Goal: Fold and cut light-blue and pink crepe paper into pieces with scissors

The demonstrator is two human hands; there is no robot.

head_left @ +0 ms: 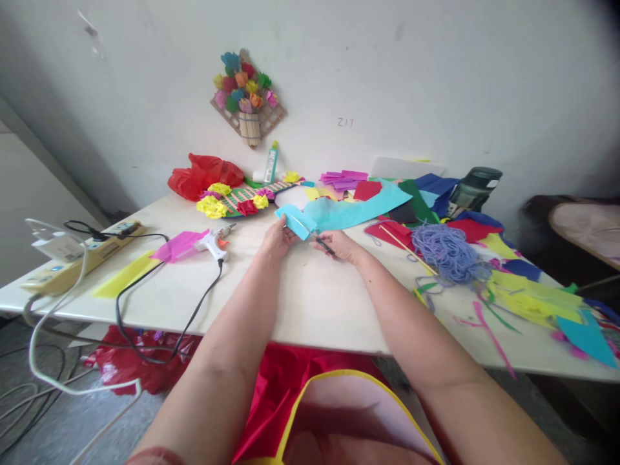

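Cutting seems underway — left hand (278,243) pinches a light-blue tissue-paper strip (296,221), right hand (343,246) closed round slim dark-handled scissors (320,241) over the white bench (314,303); next snip wants taut paper.

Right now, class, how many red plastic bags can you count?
2. One red plastic bag lies on the table near the wall; the other bag sits on the floor under the table. More could be hidden below.

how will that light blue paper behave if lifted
The light blue paper, pinched by the left hand, looks thin and creased, so it would probably flop. It likely weighs little and may tear at the scissors in the right hand.
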